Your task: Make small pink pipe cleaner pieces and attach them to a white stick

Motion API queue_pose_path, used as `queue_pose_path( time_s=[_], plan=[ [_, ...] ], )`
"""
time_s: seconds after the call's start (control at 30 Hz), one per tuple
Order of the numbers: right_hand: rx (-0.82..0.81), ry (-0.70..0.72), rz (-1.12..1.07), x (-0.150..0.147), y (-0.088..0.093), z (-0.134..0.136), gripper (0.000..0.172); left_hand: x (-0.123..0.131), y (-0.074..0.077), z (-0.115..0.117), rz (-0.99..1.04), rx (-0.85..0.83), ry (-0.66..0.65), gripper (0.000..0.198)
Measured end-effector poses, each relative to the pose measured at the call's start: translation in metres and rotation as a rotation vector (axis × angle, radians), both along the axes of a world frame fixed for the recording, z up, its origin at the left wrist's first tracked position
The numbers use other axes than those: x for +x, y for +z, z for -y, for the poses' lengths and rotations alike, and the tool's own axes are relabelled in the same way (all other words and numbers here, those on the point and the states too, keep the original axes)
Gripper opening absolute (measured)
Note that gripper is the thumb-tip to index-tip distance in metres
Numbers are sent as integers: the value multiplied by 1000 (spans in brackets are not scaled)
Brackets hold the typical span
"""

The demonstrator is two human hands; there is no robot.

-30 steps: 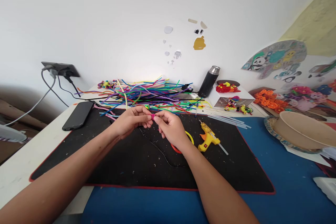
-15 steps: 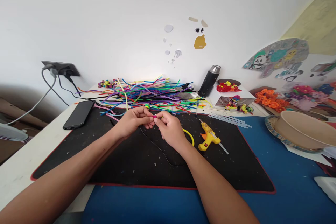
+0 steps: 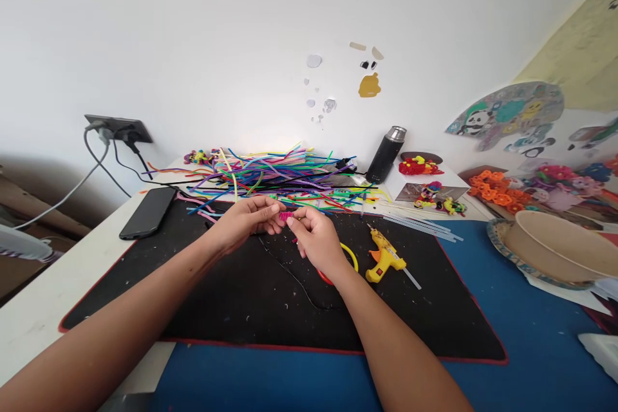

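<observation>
Black mat; loose coloured stems along its far edge
Your left hand and right hand are above the mat; glue gun lies apart; fingers pinch a pink piece between them, bunched already; whether finished, I cannot tell

Small fuzzy magenta piece, black rectangular mat — red-edged, yellow plastic glue gun — orange trigger, multicoloured fuzzy stems
</observation>
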State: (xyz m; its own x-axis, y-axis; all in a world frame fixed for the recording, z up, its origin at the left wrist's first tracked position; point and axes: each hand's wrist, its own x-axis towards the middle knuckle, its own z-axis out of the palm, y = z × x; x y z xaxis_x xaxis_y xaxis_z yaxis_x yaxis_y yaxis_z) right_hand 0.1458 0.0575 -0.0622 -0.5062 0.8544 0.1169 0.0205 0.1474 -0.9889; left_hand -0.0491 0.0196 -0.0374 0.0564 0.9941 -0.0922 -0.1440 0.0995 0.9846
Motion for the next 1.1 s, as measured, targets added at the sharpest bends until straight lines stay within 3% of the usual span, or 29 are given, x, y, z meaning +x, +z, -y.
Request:
queue_pose_path(
  time_s=[0.43, 0.57, 0.7, 0.93, 1.1],
  plan=[
    [60, 42, 125, 1, -3, 0, 17, -3, 9, 1, -366, 105, -59, 35],
    [28, 8, 99, 4, -1, -5, 20, -11, 0, -3, -440, 95, -3, 34],
    [-16, -45, 49, 6, 2, -11, 21, -10, -14, -5, -699, 107, -62, 27],
    [-38, -43, 25, 6, 2, -13, 22, 5, -32, -17, -1067, 353, -86, 12],
    [-54, -48, 48, 6, 1, -14, 22, 6, -38, -22, -1297, 430, -130, 16]
  ],
)
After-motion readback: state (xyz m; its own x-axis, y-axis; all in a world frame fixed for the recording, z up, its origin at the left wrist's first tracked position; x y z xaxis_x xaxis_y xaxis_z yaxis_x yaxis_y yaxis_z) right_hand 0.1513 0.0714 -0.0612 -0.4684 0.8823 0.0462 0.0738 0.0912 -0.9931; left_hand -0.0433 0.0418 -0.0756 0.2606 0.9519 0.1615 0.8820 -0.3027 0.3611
